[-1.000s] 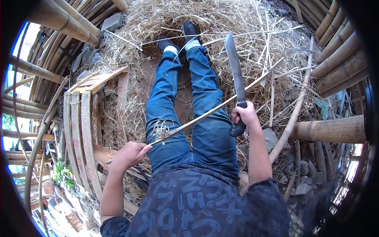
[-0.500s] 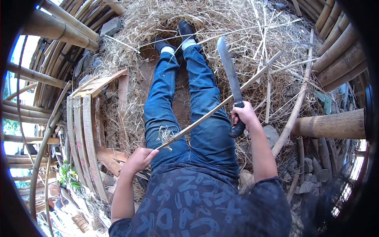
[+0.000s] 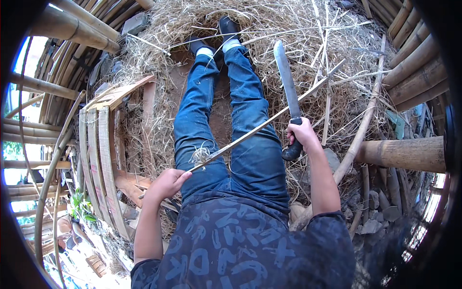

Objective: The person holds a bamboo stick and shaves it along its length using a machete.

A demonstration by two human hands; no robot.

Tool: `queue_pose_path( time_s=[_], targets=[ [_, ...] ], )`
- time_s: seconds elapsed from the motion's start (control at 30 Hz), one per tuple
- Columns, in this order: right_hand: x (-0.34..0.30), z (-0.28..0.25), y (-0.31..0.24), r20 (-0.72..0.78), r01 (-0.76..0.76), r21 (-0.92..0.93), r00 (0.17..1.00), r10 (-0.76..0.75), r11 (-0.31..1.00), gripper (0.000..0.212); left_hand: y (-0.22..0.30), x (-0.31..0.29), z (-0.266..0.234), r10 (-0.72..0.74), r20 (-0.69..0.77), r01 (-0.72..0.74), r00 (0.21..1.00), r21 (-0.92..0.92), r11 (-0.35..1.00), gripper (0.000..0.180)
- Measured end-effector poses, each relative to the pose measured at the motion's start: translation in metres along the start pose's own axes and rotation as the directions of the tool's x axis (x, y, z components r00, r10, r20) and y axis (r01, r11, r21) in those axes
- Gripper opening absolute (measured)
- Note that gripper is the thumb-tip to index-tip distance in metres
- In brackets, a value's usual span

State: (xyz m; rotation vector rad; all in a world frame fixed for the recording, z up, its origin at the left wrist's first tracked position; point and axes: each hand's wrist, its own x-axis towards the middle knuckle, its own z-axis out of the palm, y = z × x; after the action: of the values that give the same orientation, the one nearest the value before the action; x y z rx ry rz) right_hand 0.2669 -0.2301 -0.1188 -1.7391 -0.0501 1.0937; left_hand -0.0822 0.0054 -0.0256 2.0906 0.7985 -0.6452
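A long, thin bamboo strip (image 3: 260, 127) slants across my thighs, rising to the right over the straw. My left hand (image 3: 168, 184) is closed around its lower end, above my left thigh. A tuft of pale curled shavings (image 3: 201, 155) clings to the strip just beyond my fingers. My right hand (image 3: 303, 133) grips the black handle of a machete (image 3: 286, 79) beside my right thigh. Its long grey blade points away from me and crosses the strip close above the handle; whether they touch, I cannot tell.
Straw-like shavings (image 3: 298, 53) cover the ground around my outstretched legs. A slatted wooden crate (image 3: 103, 159) stands on the left. Thick bamboo poles (image 3: 404, 154) jut in on the right, with stones (image 3: 373, 226) below. Another person (image 3: 72, 233) is far off at lower left.
The machete has shifted slightly right, and its blade stands a little more upright. Both hands appear slightly higher in view, along with my legs. The strip stays in my left hand.
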Motion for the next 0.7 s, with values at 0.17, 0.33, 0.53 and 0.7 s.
queue_pose_path(
  time_s=[0.17, 0.33, 0.53, 0.7],
  targets=[
    [-0.002, 0.000, 0.004, -0.009, -0.001, 0.059, 1.000, 0.001, 0.998, 0.005, 0.003, 0.002, -0.001, 0.014, 0.026, -0.013, 1.000, -0.033, 0.999, 0.046],
    [-0.002, -0.001, 0.006, 0.007, 0.006, 0.067, 1.000, -0.006, 0.998, 0.004, 0.001, 0.001, 0.001, 0.012, 0.017, -0.010, 1.000, -0.112, 0.994, 0.047],
    [-0.006, 0.005, 0.011, 0.036, -0.008, 0.102, 0.999, 0.005, 0.995, 0.005, -0.002, 0.004, -0.001, 0.009, 0.019, -0.007, 1.000, -0.123, 0.992, 0.047],
    [-0.008, 0.005, 0.012, 0.059, -0.006, 0.092, 0.998, 0.000, 0.996, 0.004, -0.003, 0.006, -0.007, -0.015, 0.044, 0.023, 0.999, -0.169, 0.985, 0.049]
  ],
)
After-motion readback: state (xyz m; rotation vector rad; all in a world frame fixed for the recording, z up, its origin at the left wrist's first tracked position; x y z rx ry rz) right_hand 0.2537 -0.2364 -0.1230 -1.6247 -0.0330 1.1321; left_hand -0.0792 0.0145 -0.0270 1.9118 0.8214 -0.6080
